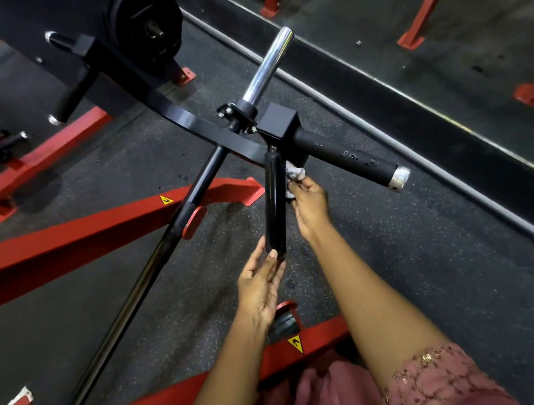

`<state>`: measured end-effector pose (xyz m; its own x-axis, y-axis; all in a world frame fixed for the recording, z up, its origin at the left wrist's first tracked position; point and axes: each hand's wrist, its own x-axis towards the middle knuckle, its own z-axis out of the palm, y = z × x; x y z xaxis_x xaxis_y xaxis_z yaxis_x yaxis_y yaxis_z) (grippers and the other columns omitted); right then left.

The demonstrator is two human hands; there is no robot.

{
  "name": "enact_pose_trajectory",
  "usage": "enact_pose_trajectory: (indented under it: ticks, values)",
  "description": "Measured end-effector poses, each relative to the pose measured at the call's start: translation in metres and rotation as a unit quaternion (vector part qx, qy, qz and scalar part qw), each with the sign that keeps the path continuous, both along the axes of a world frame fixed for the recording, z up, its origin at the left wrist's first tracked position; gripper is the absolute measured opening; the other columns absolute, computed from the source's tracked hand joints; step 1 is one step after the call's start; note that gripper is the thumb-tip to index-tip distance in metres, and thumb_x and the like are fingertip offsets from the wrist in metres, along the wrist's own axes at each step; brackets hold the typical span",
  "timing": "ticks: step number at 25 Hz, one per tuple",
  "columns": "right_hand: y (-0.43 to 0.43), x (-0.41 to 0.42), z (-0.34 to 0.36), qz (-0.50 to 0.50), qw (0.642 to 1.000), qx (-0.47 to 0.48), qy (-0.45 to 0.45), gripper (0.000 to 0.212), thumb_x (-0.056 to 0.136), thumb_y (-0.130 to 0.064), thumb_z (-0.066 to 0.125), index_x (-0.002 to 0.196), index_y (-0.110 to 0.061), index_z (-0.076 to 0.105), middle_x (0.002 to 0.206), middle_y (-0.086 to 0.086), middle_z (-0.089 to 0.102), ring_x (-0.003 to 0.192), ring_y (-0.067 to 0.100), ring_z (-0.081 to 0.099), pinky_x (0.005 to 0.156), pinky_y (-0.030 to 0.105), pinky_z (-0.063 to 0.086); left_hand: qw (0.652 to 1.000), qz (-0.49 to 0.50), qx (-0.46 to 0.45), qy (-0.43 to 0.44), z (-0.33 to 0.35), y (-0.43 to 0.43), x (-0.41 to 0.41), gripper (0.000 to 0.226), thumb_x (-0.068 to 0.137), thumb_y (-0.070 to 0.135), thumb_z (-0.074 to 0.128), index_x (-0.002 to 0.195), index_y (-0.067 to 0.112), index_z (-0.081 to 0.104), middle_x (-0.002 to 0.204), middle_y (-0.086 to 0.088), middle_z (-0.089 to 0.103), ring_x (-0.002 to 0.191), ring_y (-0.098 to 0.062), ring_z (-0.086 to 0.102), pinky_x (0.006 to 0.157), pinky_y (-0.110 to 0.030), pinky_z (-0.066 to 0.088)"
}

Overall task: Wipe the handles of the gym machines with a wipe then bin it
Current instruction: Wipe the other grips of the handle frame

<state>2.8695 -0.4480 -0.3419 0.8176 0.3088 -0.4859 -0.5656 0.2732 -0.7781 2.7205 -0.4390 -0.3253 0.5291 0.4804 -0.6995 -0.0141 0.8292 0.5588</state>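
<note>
Midway through a wipe of the short black handle (273,208), hung from the black block at the middle of the scene and slanting down toward the near side. Right hand (309,206) bunched on the wipe (294,177), fingers and thumb pinching it, pressing the pale crumpled wad against the right side of the handle's upper part, just below the joint. Left hand (261,286) with fingers nearly straight, tips and thumb touching the handle's near, lower end, apparently steadying it, not wrapped round it. Just right of the wipe, a longer padded handle (338,153), scuffed, capped in metal, pointing right; beyond it a chrome peg (267,63) pointing to the far side; at far left a weight plate (147,22). Red frame (89,229) beams at left and near. No bin in view. As to handling, by judgement: wipe light, soft and limp, so best kept wadded in a fingertip pinch with enough showing to wrap the bar, and easy to drop if loosened. Short handle stiff, glossy, likely slippery and seemingly free to swing at its joint, hence worth holding at the free lower end while rubbing down its length. Padded handle rougher, likely to snag a thin wipe; best taken in a full wrap and drawn toward the cap.
</note>
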Motion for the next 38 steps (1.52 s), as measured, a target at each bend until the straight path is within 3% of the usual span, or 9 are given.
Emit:
enact_pose_trajectory:
  ticks: [6, 14, 23, 25, 27, 30, 32, 33, 38]
  values:
    - [-0.023, -0.040, -0.018, 0.022, 0.999, 0.015, 0.037, 0.024, 0.090, 0.005, 0.048, 0.089, -0.014, 0.063, 0.068, -0.010, 0.071, 0.065, 0.001, 0.065, 0.062, 0.015, 0.052, 1.000, -0.008, 0.001, -0.001, 0.000, 0.001, 0.000, 0.044, 0.090, -0.007, 0.049, 0.131, 0.009, 0.049, 0.113, -0.017, 0.062, 0.082, -0.012, 0.067, 0.086, -0.026, 0.051]
    - [-0.038, -0.047, -0.024, 0.043, 0.998, 0.027, 0.031, 0.029, 0.089, 0.008, 0.047, 0.116, 0.004, 0.057, 0.091, 0.000, 0.067, 0.070, 0.002, 0.064, 0.072, 0.018, 0.052, 1.000, -0.021, 0.009, -0.004, -0.006, 0.000, -0.002, 0.044, 0.090, -0.003, 0.050, 0.131, 0.014, 0.050, 0.109, -0.013, 0.063, 0.091, -0.017, 0.061, 0.082, -0.024, 0.053]
    - [-0.065, -0.068, -0.007, 0.126, 0.971, -0.183, -0.085, 0.027, 0.084, 0.006, 0.058, 0.111, 0.004, 0.063, 0.101, 0.013, 0.069, 0.081, 0.009, 0.062, 0.078, 0.025, 0.050, 0.999, -0.007, 0.043, -0.015, -0.020, -0.006, -0.003, 0.043, 0.089, 0.002, 0.055, 0.129, 0.016, 0.053, 0.119, -0.012, 0.063, 0.090, -0.012, 0.066, 0.078, -0.021, 0.054]
    - [-0.062, -0.048, 0.021, 0.141, 0.918, -0.276, -0.247, 0.028, 0.081, 0.002, 0.062, 0.108, -0.004, 0.067, 0.101, 0.010, 0.071, 0.082, 0.007, 0.061, 0.076, 0.012, 0.047, 0.999, 0.010, 0.037, -0.022, -0.024, -0.007, -0.001, 0.040, 0.088, 0.003, 0.056, 0.126, 0.017, 0.055, 0.112, -0.011, 0.066, 0.084, -0.012, 0.069, 0.074, -0.019, 0.056]
    - [-0.044, -0.023, 0.054, 0.149, 0.815, -0.316, -0.463, 0.027, 0.079, -0.002, 0.065, 0.105, -0.009, 0.070, 0.097, 0.004, 0.072, 0.081, 0.005, 0.061, 0.072, 0.001, 0.042, 0.998, 0.036, 0.015, -0.041, -0.026, -0.007, 0.000, 0.039, 0.088, 0.001, 0.056, 0.124, 0.015, 0.056, 0.104, -0.010, 0.069, 0.079, -0.015, 0.071, 0.076, -0.023, 0.056]
    - [-0.001, 0.011, 0.092, 0.293, 0.541, -0.426, -0.663, 0.028, 0.088, -0.007, 0.052, 0.113, -0.012, 0.065, 0.106, 0.005, 0.065, 0.097, 0.018, 0.057, 0.073, 0.025, 0.047, 0.997, 0.048, 0.000, -0.054, -0.028, -0.008, 0.003, 0.041, 0.088, -0.001, 0.055, 0.126, 0.014, 0.054, 0.104, -0.011, 0.068, 0.081, -0.018, 0.070, 0.086, -0.030, 0.054]
    - [0.016, 0.019, 0.093, 0.379, 0.355, -0.512, -0.685, 0.028, 0.094, -0.007, 0.037, 0.113, -0.005, 0.059, 0.111, 0.010, 0.057, 0.108, 0.026, 0.047, 0.069, 0.029, 0.041, 0.997, 0.053, -0.006, -0.055, -0.028, -0.010, 0.003, 0.042, 0.087, -0.001, 0.055, 0.128, 0.012, 0.053, 0.105, -0.010, 0.067, 0.083, -0.018, 0.069, 0.090, -0.031, 0.051]
    - [0.021, 0.017, 0.090, 0.403, 0.299, -0.535, -0.680, 0.028, 0.094, -0.005, 0.034, 0.110, -0.001, 0.057, 0.112, 0.014, 0.054, 0.110, 0.030, 0.043, 0.069, 0.030, 0.040, 0.997, 0.056, -0.008, -0.055, -0.028, -0.011, 0.003, 0.043, 0.087, -0.001, 0.056, 0.128, 0.012, 0.053, 0.107, -0.010, 0.067, 0.084, -0.017, 0.068, 0.091, -0.032, 0.050]
    - [0.021, -0.021, 0.074, 0.450, 0.215, -0.540, -0.678, 0.025, 0.093, -0.002, 0.037, 0.104, 0.006, 0.059, 0.104, 0.021, 0.055, 0.105, 0.035, 0.043, 0.071, 0.035, 0.040, 0.993, 0.083, -0.019, -0.076, -0.028, -0.013, 0.004, 0.043, 0.087, -0.002, 0.055, 0.129, 0.008, 0.051, 0.110, -0.010, 0.066, 0.082, -0.016, 0.070, 0.090, -0.031, 0.051]
